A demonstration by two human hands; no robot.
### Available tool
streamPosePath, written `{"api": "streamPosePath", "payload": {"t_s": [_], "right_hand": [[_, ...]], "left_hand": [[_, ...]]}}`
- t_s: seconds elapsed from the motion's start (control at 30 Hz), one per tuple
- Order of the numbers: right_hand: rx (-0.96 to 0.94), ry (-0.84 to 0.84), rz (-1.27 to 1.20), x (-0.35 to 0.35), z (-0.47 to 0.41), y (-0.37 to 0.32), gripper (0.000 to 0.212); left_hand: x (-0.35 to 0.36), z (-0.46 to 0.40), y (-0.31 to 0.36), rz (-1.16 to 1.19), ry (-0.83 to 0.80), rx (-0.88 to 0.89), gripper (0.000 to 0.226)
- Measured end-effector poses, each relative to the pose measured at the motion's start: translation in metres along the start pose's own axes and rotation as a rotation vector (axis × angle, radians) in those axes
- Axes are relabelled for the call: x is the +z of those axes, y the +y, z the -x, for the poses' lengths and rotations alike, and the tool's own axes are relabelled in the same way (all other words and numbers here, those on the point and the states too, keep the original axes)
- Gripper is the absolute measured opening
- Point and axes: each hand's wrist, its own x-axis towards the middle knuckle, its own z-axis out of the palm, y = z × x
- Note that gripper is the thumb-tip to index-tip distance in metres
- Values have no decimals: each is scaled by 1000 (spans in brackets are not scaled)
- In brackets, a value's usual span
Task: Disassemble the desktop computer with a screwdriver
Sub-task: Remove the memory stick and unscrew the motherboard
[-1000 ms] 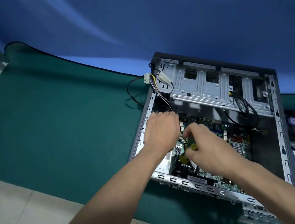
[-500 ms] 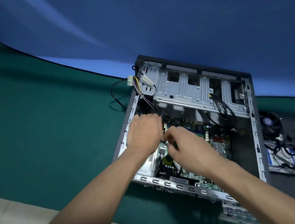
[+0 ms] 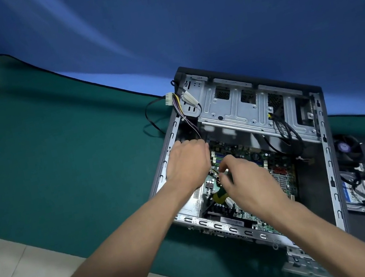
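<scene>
The open desktop case (image 3: 333,185) lies on its side on the green table, and its motherboard (image 3: 279,170) is exposed. My left hand (image 3: 188,161) reaches down inside by the case's left wall. Its fingers are bent downward and the tips are hidden, so what they touch is unclear. My right hand (image 3: 245,183) hovers over the motherboard's left part, fingers curled together near a small connector. It holds the yellow-and-black screwdriver (image 3: 219,196), whose handle shows under the thumb side. The screwdriver's tip is hidden.
The silver drive cage (image 3: 244,108) fills the case's far end. A loose white power connector (image 3: 169,99) with wires hangs over the left wall. Right of the case lie a cooler fan (image 3: 347,148) and a hard drive (image 3: 357,193) tangled in black cables. A metal bracket (image 3: 303,261) lies at the table's near edge.
My head has shifted, so the case sits further left in view. Both hands stay over the same spot of the motherboard, and the right fingers have moved slightly.
</scene>
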Motion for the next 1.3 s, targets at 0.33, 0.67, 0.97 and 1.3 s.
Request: {"api": "streamPosePath", "payload": {"t_s": [0.33, 0.67, 0.97, 1.3], "right_hand": [[-21, -17, -116, 0, -2, 5, 39], [-27, -25, -93, 1, -5, 9, 45], [23, -63, -158, -4, -20, 20, 25], [59, -97, -299, -5, -6, 35, 26]], "left_hand": [[-3, 0, 0, 0, -26, -12, 35], [-4, 1, 1, 1, -21, 7, 36], [4, -1, -2, -3, 7, 13, 30], [4, -2, -2, 14, -11, 18, 32]]}}
